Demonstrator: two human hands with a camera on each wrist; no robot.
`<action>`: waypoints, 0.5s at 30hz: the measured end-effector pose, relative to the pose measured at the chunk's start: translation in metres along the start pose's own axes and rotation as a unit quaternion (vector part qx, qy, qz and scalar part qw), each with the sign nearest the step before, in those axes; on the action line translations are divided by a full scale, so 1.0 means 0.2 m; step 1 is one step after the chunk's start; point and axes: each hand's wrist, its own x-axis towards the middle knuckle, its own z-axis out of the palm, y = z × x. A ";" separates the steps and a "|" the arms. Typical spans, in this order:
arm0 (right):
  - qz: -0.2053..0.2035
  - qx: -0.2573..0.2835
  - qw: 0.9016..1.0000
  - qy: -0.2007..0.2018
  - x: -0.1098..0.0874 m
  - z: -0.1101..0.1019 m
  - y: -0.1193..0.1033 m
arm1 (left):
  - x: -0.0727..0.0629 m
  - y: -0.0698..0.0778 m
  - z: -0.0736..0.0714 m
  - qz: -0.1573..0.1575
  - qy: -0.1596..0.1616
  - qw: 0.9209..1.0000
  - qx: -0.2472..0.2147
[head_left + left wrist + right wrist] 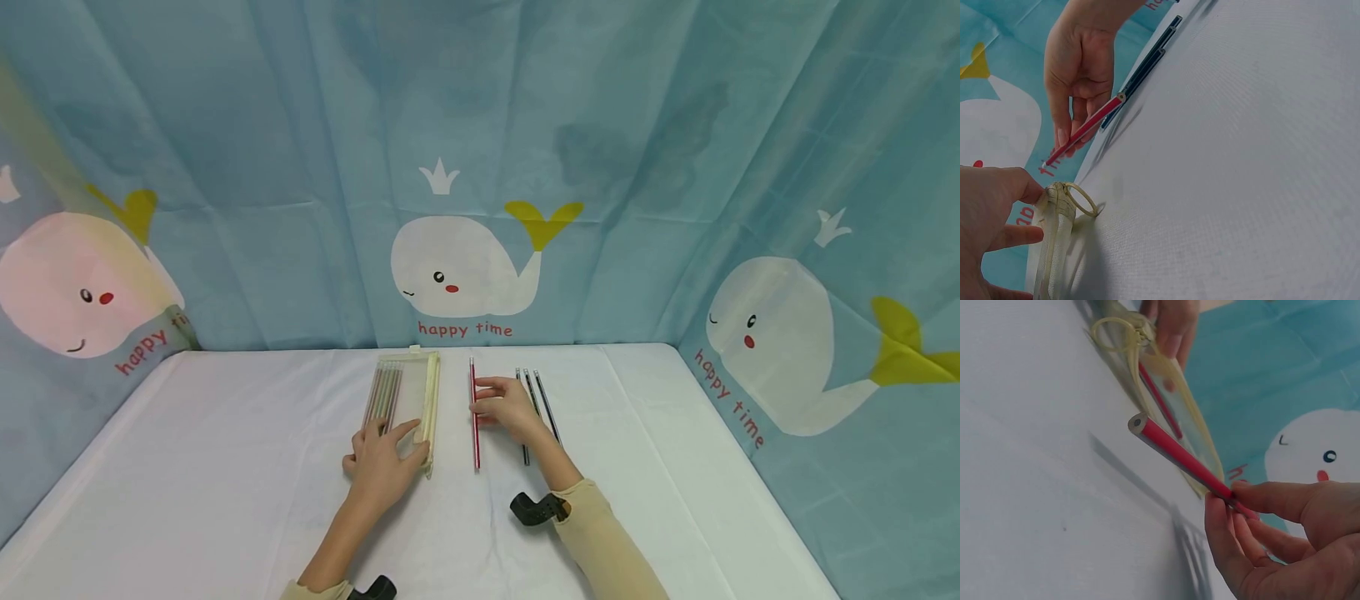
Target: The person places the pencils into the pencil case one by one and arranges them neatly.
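A red pencil [475, 425] is pinched between the thumb and fingers of my right hand [507, 408], just above the white table. Its unsharpened end [1137, 423] faces the right wrist camera. My left hand [384, 467] holds the near end of a clear pencil case [408, 392] with pale yellow edging, fingers and thumb at its sides. Several pencils [384, 392] lie inside it along the left, seen through the clear cover. A yellow ring zip pull [1083, 200] hangs at the case's near corner, close to my left fingers.
Three dark pencils [546, 400] lie on the white tablecloth [637, 467] to the right, partly behind my right hand. A blue curtain [337, 167] with whale prints hangs along the table's far edge and sides.
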 end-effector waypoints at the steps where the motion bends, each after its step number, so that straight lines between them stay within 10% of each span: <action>1: -0.003 -0.002 1.000 0.000 0.00 0.01 0.00 | 0.00 0.00 0.00 0.000 0.000 1.000 0.000; 15: 0.007 0.005 1.000 -0.004 0.05 0.11 0.02 | 0.00 -0.01 0.01 -0.008 -0.002 1.000 0.007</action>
